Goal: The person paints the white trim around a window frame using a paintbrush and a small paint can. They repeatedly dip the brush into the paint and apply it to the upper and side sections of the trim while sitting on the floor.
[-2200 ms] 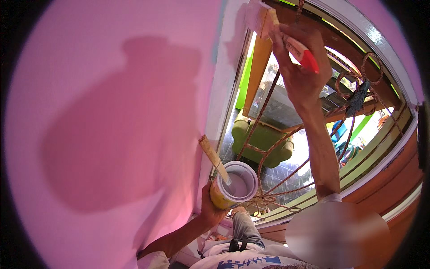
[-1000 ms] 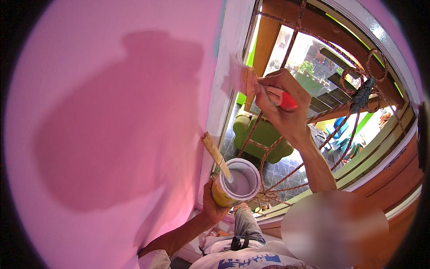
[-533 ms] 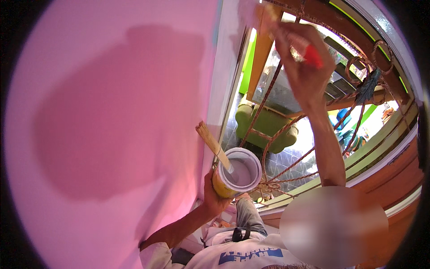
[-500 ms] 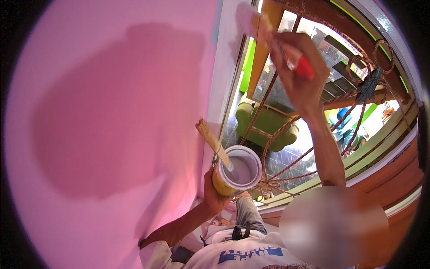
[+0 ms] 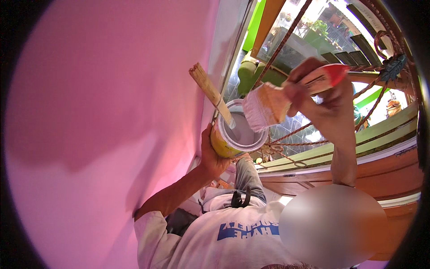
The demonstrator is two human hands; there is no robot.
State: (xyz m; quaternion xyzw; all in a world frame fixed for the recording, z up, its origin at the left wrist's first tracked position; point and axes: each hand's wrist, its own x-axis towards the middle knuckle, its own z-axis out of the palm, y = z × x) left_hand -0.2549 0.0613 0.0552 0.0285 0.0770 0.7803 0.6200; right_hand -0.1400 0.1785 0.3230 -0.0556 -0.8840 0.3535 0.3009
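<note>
My left hand (image 5: 211, 154) grips a yellow paint can (image 5: 224, 144) from below and its left side. Inside is pale paint (image 5: 244, 130), and a flat wooden stick (image 5: 207, 87) stands leaning out over its rim. My right hand (image 5: 318, 96) is closed around a wide paintbrush (image 5: 274, 106) with a red-tipped handle. The pale-coated bristles are just over the can's right rim; whether they touch it I cannot tell. Both hands are beside the narrow white frame (image 5: 221, 40) between the wall and the window.
A pink wall (image 5: 89, 112) fills the left. At the right, a window has a twisted metal grille (image 5: 286, 38) with a leaf ornament (image 5: 393, 67); beyond are a green armchair (image 5: 246, 71), tiled floor and plants (image 5: 319, 27). A wooden panel (image 5: 380, 175) is at lower right.
The brush has come down from the top of the white frame to the can's rim, its bristles now angled downward. The can and stick appear higher in view.
</note>
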